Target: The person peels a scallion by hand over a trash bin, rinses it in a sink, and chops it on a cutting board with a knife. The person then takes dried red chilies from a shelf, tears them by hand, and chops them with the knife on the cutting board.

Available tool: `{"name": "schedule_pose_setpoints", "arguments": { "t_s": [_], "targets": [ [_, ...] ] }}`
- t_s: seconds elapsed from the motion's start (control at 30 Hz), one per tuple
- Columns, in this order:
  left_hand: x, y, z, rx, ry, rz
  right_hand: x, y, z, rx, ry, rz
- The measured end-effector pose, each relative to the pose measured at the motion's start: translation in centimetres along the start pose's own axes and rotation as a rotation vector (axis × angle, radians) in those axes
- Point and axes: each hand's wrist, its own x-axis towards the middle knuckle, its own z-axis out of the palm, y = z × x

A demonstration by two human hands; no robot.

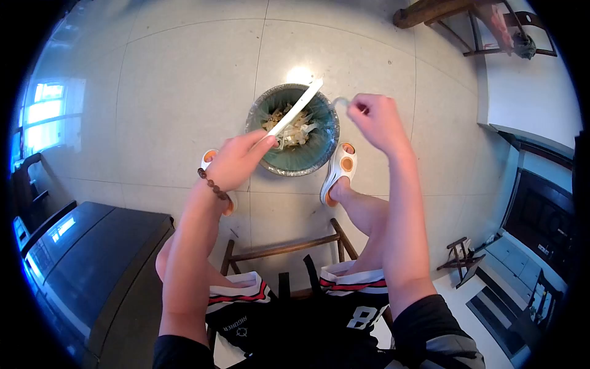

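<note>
My left hand (239,160) is closed round the lower end of a long, pale white stalk (296,112), which slants up and to the right above the bin. Its kind is not clear. Off to the right of the rim, my right hand (376,118) is pinched closed. A thin, pale curved strip (340,102) shows at its fingertips, blurred. Below the stalk stands a round bin (292,161) with a greenish liner. Inside lie pale, translucent peel-like scraps (296,131) and some brownish bits.
The bin stands on a tiled floor (184,80) between my sandalled feet. A dark glossy table (92,264) is at the left. Wooden furniture (436,11) stands at the top right, and a small wooden stool (460,261) at the lower right. A wooden bar (286,247) runs below my knees.
</note>
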Motion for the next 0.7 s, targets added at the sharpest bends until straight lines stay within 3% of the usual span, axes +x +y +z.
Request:
{"name": "schedule_pose_setpoints", "arguments": {
  "t_s": [0.1,0.43,0.5,0.53,0.6,0.7],
  "targets": [
    [-1.2,0.5,-0.2,-0.084,0.018,-0.054,-0.6,-1.6,3.6,0.003,-0.104,-0.036],
    [0.6,2.3,1.4,-0.487,-0.149,-0.106,-0.6,-0.9,4.1,-0.115,-0.246,-0.067],
    [0.7,2.1,1.6,-0.546,-0.163,-0.129,-0.2,-1.4,4.7,0.275,0.001,-0.036],
    [0.7,2.0,1.9,-0.572,-0.151,-0.114,-0.1,-2.0,4.5,0.275,0.002,-0.037],
    [0.9,2.3,2.5,-0.600,-0.138,-0.095,0.1,-3.2,3.9,0.902,0.074,0.029],
    [1.0,3.2,3.3,-0.618,-0.098,-0.042,-0.4,-4.2,4.7,0.829,0.129,-0.063]
  ]
}}
